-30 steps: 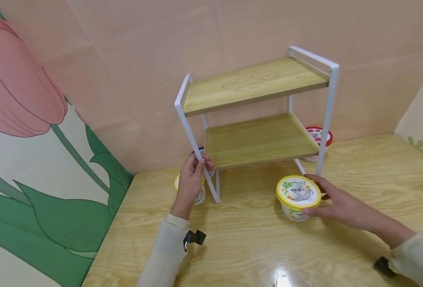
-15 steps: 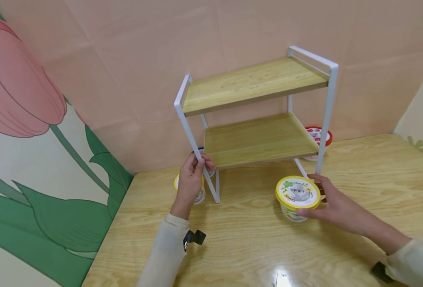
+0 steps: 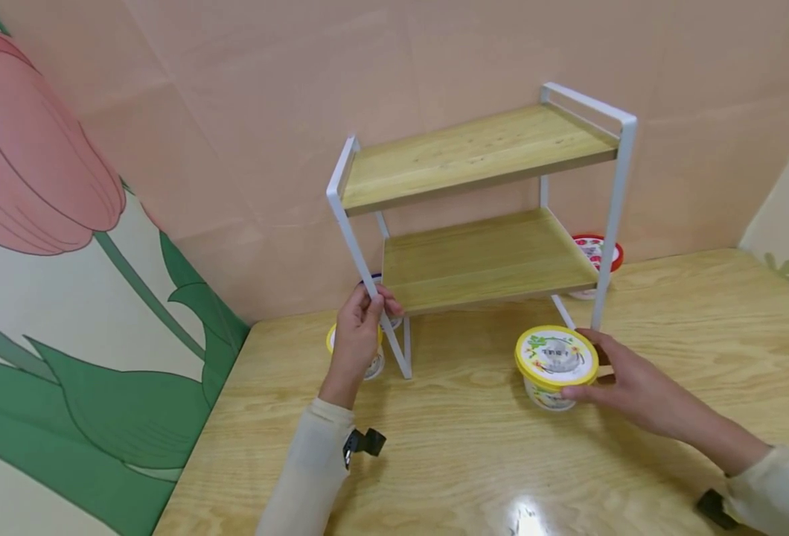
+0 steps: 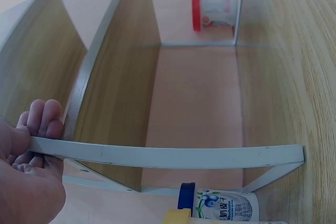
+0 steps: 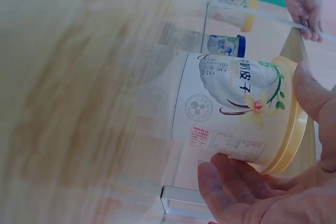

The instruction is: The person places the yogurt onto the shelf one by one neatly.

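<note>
Near the rack's right front leg stands a white yogurt tub with a yellow lid (image 3: 557, 359), upright on the table. My right hand (image 3: 645, 391) holds it from the right, thumb at the near side of the lid and the other fingers partly hidden behind it. The right wrist view shows the tub's printed side (image 5: 231, 108) between thumb and curled fingers. My left hand (image 3: 354, 331) grips the left front leg (image 4: 173, 156) of a two-tier rack with wooden shelves (image 3: 481, 156) and a white metal frame, about level with the lower shelf.
Behind my left hand stand another yellow-lidded tub (image 3: 373, 365) and a blue-lidded tub (image 4: 226, 205), partly hidden. A red-lidded tub (image 3: 595, 253) is beyond the rack's right side. A pink backdrop (image 3: 267, 112) rises behind the wooden table (image 3: 435, 454).
My right thumb and fingers have shifted slightly around the yellow-lidded tub, whose lid print turned a little and turned back. My left hand keeps its place on the rack leg.
</note>
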A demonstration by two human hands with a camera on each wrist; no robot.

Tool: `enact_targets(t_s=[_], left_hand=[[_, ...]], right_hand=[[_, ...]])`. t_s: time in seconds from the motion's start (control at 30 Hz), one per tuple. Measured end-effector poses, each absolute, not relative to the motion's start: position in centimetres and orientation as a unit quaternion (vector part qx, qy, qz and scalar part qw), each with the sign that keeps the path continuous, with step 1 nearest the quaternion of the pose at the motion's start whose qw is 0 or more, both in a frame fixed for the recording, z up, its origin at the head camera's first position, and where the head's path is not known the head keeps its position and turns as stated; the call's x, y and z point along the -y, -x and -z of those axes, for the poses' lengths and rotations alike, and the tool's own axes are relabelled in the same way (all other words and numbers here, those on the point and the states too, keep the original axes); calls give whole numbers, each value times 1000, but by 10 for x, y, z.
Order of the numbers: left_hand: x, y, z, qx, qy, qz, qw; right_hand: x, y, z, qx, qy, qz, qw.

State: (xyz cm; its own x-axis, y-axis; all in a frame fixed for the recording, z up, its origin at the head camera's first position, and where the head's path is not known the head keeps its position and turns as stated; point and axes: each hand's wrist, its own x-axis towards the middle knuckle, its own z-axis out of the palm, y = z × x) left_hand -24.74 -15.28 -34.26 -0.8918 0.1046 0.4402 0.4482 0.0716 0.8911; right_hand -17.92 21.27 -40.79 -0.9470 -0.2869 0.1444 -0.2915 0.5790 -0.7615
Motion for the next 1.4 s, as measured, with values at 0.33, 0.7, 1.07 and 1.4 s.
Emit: enact_targets(t_s=[0.33, 0.7, 1.07, 1.4], left_hand=[[153, 247, 343, 720, 189, 655, 133], [153, 247, 341, 721, 190, 653, 130], [152, 247, 342, 719, 195, 654, 133], [151, 248, 343, 718, 191, 656, 135]], right_hand=[[-213, 179, 407, 887, -179, -426, 15], [-215, 181, 408, 887, -197, -417, 30], [-216, 181, 408, 900, -184, -393, 30], [-226, 190, 420, 879, -195, -433, -30]])
